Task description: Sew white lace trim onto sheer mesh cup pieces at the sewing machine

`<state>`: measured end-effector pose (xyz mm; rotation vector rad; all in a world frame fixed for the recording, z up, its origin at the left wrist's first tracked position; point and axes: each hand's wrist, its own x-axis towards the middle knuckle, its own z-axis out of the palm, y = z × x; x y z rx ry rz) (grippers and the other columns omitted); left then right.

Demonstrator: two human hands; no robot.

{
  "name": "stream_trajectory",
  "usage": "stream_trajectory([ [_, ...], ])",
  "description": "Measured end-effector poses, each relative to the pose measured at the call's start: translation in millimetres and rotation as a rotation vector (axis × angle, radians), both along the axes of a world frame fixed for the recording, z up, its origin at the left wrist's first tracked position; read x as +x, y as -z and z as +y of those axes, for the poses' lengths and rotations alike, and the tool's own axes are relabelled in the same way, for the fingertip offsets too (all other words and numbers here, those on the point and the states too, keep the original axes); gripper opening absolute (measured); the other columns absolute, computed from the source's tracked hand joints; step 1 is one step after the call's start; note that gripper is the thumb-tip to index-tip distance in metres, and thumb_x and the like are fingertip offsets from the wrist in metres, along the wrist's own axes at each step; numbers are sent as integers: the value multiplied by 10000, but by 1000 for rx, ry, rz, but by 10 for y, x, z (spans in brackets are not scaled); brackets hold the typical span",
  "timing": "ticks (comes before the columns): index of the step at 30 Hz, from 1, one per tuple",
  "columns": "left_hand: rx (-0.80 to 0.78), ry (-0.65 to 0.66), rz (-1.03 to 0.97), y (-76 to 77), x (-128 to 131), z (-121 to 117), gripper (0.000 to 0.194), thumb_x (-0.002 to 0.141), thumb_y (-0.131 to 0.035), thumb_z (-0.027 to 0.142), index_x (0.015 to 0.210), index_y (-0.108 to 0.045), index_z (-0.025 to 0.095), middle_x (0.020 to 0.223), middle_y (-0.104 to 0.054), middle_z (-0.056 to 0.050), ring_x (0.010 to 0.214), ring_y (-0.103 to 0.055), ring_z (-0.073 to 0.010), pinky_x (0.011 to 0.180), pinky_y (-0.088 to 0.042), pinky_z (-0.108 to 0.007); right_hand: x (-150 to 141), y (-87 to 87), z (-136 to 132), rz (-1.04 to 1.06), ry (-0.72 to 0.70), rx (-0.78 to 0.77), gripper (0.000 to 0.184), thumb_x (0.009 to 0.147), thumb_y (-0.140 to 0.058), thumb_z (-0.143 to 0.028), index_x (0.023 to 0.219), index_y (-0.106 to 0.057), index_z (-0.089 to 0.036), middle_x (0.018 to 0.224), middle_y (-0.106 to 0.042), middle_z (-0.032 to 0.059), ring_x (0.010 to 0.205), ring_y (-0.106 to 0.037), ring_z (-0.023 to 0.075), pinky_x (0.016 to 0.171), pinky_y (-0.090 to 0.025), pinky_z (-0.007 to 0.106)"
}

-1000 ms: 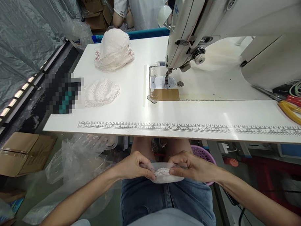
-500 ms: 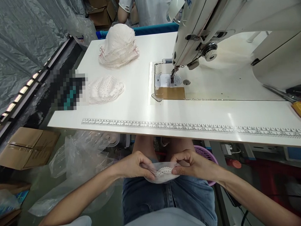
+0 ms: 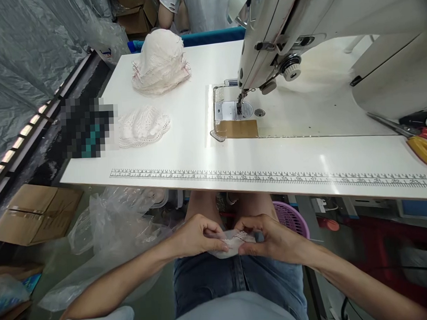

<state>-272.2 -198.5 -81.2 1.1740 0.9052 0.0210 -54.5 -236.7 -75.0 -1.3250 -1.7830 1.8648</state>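
Over my lap, a small piece of white lace-edged fabric (image 3: 232,245) is stretched between my two hands. My left hand (image 3: 205,237) pinches its left end between thumb and fingers. At the other end my right hand (image 3: 263,237) is closed on the fabric, thumb below and fingers above. A reddish line of stitching shows along its upper edge near the right hand. On the sewing table (image 3: 185,156) lie a flat white lace piece (image 3: 144,126) and, behind it, a heaped stack of white fabric pieces (image 3: 161,61).
A sewing machine (image 3: 276,50) stands on the table's right half, its presser foot (image 3: 239,107) over the needle plate. Yellow-handled scissors (image 3: 423,150) lie far right. A purple basket (image 3: 290,218), plastic bags (image 3: 114,238) and a cardboard box (image 3: 40,212) are below. A person (image 3: 208,11) is beyond the table.
My hands have turned the fabric, so a reddish stitched edge now shows where white scalloped lace faced up. Both hands stay over my lap. The view has shifted slightly.
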Motion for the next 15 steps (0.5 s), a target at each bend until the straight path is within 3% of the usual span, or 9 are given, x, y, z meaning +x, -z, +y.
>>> stream_trajectory([
  [10, 31, -33, 33, 37, -80, -21, 246, 643, -744, 331, 693, -697, 94, 573, -600, -3, 515, -464, -76, 490, -311, -180, -3, 87, -42, 45, 15, 49, 229, 799, -626, -349, 962, -532, -217, 820, -562, -11, 708, -503, 140, 608, -375, 231],
  [15, 32, -42, -78, 26, -81, -29, 168, 668, -732, 270, 703, -694, 110, 739, -669, -36, 707, -578, -134, 644, -402, -203, -11, 112, -92, 64, 135, 121, 147, 850, -543, -324, 930, -465, -228, 883, -528, 6, 780, -512, 145, 676, -415, 242],
])
